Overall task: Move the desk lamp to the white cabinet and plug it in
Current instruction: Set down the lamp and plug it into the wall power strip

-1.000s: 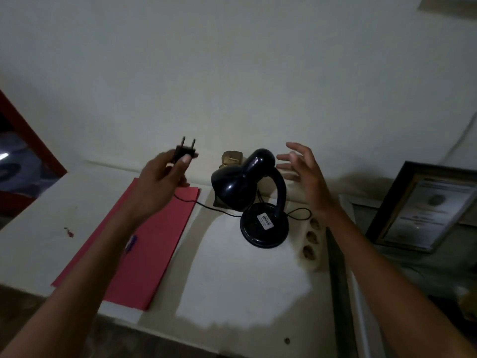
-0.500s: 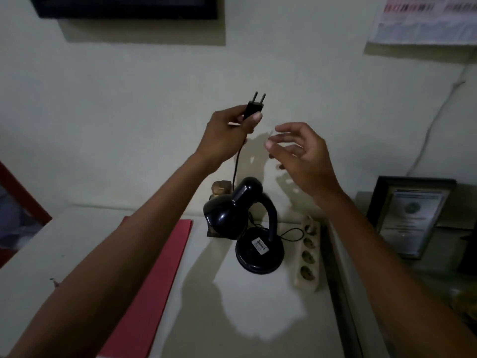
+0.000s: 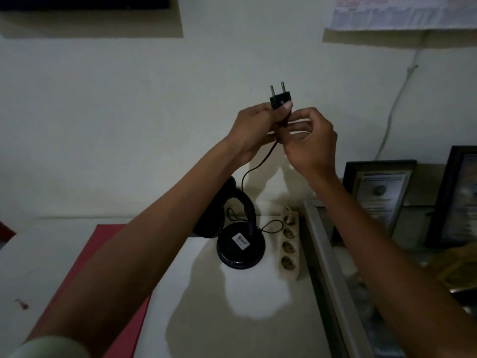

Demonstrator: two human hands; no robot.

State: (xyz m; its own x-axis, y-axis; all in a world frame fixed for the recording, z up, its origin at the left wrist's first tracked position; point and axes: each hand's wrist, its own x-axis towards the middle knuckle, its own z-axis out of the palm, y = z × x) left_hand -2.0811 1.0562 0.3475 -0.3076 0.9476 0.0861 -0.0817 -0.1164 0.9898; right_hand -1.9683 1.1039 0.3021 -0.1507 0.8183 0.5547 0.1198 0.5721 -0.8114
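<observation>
Head view: the left hand [image 3: 254, 130] is raised in front of the wall, its fingers clamped on a black two-pin plug [image 3: 280, 99] whose pins point up. The right hand [image 3: 309, 143] meets it, fingertips pinched on the black cord [image 3: 260, 162] just below the plug. The cord hangs down in a curve to the black desk lamp [image 3: 240, 246], which stands upright on the white tabletop [image 3: 232, 319], its shade partly hidden behind the left forearm. A white power strip [image 3: 289, 248] lies just beside the lamp's base. A red folder [image 3: 77, 288] lies under the left arm. Framed certificates [image 3: 379, 195] lean at the right.
</observation>
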